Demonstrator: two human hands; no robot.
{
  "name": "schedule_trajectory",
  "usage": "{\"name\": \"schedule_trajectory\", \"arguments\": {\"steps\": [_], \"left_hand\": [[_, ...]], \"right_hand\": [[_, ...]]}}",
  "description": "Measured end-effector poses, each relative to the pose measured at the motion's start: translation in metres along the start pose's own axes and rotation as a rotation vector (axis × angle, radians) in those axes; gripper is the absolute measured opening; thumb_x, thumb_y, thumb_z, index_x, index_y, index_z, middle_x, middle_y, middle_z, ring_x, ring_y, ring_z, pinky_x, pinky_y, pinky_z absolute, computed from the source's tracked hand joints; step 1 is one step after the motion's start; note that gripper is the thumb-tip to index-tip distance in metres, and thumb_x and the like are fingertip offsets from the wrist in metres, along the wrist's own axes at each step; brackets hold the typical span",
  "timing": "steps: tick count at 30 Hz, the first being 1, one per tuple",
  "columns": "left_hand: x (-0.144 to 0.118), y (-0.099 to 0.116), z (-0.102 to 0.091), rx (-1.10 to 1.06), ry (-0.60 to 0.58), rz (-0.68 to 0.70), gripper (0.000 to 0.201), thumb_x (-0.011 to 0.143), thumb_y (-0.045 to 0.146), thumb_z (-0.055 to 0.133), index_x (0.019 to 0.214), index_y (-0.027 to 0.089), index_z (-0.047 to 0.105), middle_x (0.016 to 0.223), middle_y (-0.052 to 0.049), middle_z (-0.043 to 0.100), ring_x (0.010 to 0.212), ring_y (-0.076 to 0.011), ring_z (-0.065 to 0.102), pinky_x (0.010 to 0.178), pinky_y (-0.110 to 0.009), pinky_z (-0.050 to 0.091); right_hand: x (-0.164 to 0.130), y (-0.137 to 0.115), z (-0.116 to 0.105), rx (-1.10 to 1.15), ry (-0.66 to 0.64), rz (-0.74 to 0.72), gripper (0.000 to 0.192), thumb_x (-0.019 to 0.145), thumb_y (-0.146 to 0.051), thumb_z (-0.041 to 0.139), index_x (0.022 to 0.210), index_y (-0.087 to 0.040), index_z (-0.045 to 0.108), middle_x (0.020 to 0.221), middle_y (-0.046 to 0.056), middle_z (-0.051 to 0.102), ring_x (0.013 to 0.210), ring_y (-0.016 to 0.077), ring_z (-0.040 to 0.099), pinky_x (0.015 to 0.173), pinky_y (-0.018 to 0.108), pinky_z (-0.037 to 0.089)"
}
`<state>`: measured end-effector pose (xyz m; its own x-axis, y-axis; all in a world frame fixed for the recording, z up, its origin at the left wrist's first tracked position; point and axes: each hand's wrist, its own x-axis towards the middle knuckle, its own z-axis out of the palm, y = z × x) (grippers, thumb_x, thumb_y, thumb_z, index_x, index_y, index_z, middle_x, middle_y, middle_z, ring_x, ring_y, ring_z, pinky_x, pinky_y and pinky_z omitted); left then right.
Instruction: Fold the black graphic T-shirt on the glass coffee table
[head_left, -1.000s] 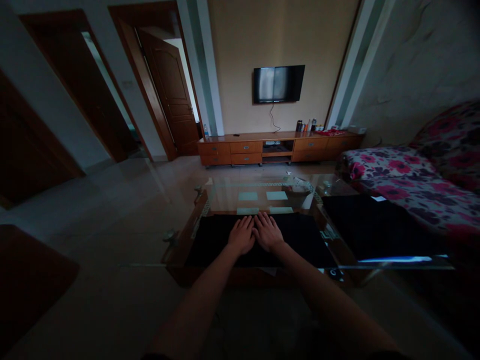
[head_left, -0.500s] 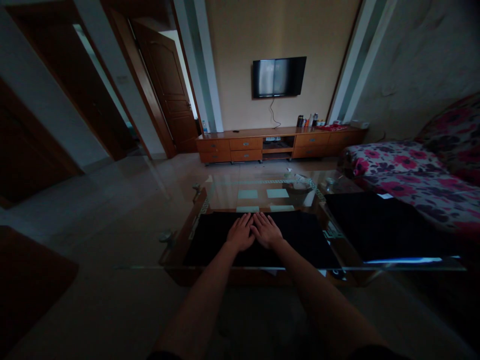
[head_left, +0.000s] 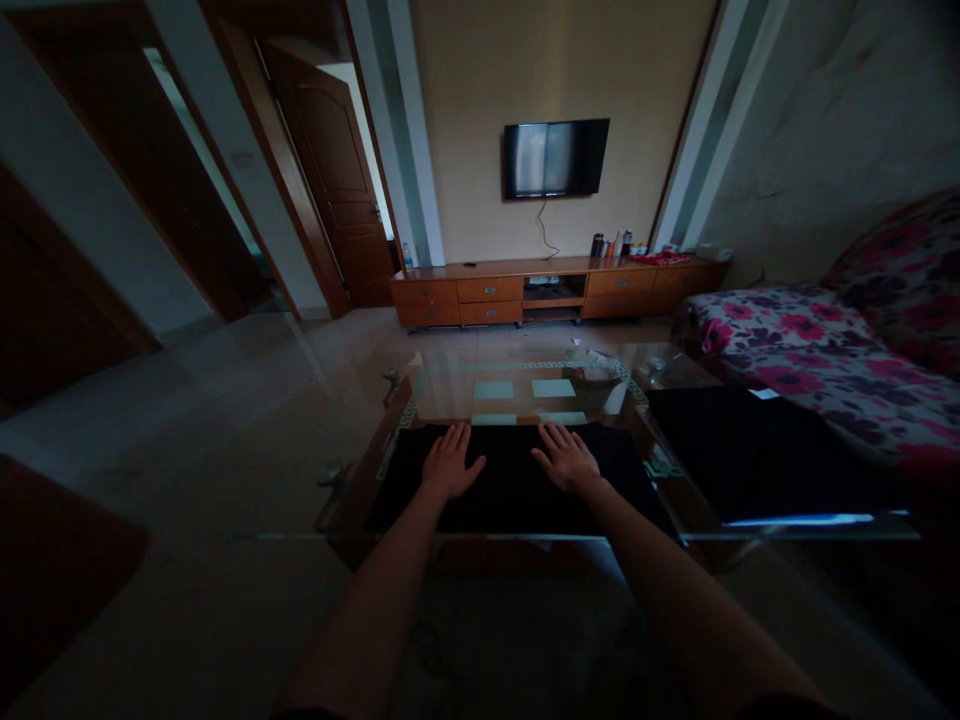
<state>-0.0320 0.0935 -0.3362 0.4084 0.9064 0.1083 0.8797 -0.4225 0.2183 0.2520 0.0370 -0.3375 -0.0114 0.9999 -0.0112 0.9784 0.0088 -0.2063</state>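
A black cloth, its kind hard to make out in the dim light, lies spread flat on the glass coffee table. On its left half rests my left hand, palm down, fingers stretched out and thumb pointing inward. My right hand lies palm down on the right half in the same way, a gap of black cloth between the two. Neither hand grips anything. To the right, a second dark folded cloth with a small white tag lies at the table's right side.
A floral-covered sofa stands to the right. Across the room are a low wooden TV cabinet with bottles and small items on top, and a wall-mounted television. The table's glass front edge juts out on the left.
My hands were side by side at the middle of the cloth; they have slid apart, the left one leftward and the right one rightward. The cloth looks unmoved.
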Motion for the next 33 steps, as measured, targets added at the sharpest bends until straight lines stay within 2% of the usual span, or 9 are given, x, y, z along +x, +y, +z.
{"name": "schedule_trajectory", "arguments": {"steps": [7,11,14,18,23,25,28,30,33], "left_hand": [[-0.008,-0.035,-0.009,-0.042,0.028,-0.097,0.076,0.094,0.055,0.044,0.158,0.017,0.028,0.168,-0.013,0.019,0.156,-0.0307,0.012,0.124,-0.048,0.009],[-0.008,-0.039,-0.014,-0.043,0.031,-0.132,0.077,0.091,0.056,0.05,0.156,0.018,0.034,0.169,-0.013,0.016,0.157,-0.031,0.006,0.125,-0.046,0.01],[-0.007,-0.043,-0.016,-0.03,0.023,-0.135,0.078,0.09,0.059,0.053,0.155,0.02,0.036,0.169,-0.014,0.017,0.155,-0.0341,0.013,0.123,-0.049,0.015],[-0.005,-0.047,-0.015,0.0,0.019,-0.125,0.077,0.091,0.061,0.052,0.155,0.022,0.036,0.168,-0.013,0.02,0.154,-0.0346,0.021,0.122,-0.049,0.02],[-0.01,-0.035,-0.016,0.126,0.182,-0.127,0.054,0.099,0.047,0.044,0.146,0.019,0.049,0.16,-0.013,0.039,0.148,-0.0306,0.033,0.119,-0.044,0.028],[-0.016,-0.026,-0.021,0.185,0.251,-0.047,0.042,0.101,0.038,0.039,0.13,0.018,0.062,0.144,-0.015,0.055,0.137,-0.0289,0.046,0.115,-0.043,0.034],[-0.028,-0.014,-0.029,0.239,0.198,0.131,0.037,0.102,0.03,0.034,0.106,0.019,0.069,0.114,-0.014,0.067,0.115,-0.0268,0.058,0.105,-0.042,0.043],[-0.037,-0.007,-0.034,0.251,0.15,0.148,0.036,0.101,0.03,0.035,0.105,0.018,0.069,0.11,-0.013,0.067,0.11,-0.0263,0.06,0.102,-0.041,0.045],[-0.05,0.0,-0.035,0.233,0.082,0.088,0.042,0.1,0.038,0.039,0.125,0.015,0.064,0.129,-0.017,0.062,0.122,-0.0296,0.056,0.106,-0.043,0.042]], "right_hand": [[-0.007,0.054,0.0,-0.08,0.074,0.093,0.077,0.101,-0.062,0.022,0.161,-0.013,0.026,0.168,0.011,0.02,0.155,0.0248,0.018,0.124,0.041,0.017],[-0.01,0.058,0.002,-0.101,0.134,0.122,0.081,0.099,-0.063,0.025,0.16,-0.009,0.026,0.168,0.014,0.018,0.156,0.0261,0.014,0.124,0.042,0.012],[-0.009,0.056,0.002,-0.085,0.154,0.176,0.087,0.097,-0.067,0.026,0.159,-0.007,0.029,0.168,0.017,0.013,0.156,0.0302,0.006,0.124,0.045,0.013],[-0.006,0.055,0.001,-0.063,0.11,0.201,0.091,0.095,-0.071,0.029,0.159,-0.007,0.027,0.167,0.02,0.016,0.155,0.0352,0.01,0.122,0.048,0.016],[-0.011,0.046,-0.007,-0.103,0.184,0.259,0.083,0.097,-0.063,0.034,0.156,-0.005,0.033,0.165,0.021,0.023,0.152,0.0339,0.022,0.119,0.043,0.021],[-0.018,0.04,-0.012,-0.119,0.227,0.288,0.069,0.099,-0.052,0.031,0.147,-0.005,0.047,0.156,0.023,0.038,0.142,0.034,0.038,0.114,0.043,0.029],[-0.03,0.028,-0.019,-0.142,0.216,0.301,0.057,0.101,-0.041,0.027,0.13,-0.007,0.062,0.139,0.024,0.056,0.128,0.0333,0.052,0.109,0.044,0.033],[-0.038,0.016,-0.022,-0.182,0.209,0.298,0.058,0.101,-0.042,0.03,0.134,-0.004,0.06,0.14,0.025,0.055,0.137,0.0352,0.044,0.115,0.046,0.025],[-0.052,-0.003,-0.021,-0.197,0.19,0.283,0.072,0.099,-0.055,0.032,0.151,-0.006,0.044,0.158,0.024,0.036,0.152,0.0378,0.016,0.121,0.053,0.007]]}}
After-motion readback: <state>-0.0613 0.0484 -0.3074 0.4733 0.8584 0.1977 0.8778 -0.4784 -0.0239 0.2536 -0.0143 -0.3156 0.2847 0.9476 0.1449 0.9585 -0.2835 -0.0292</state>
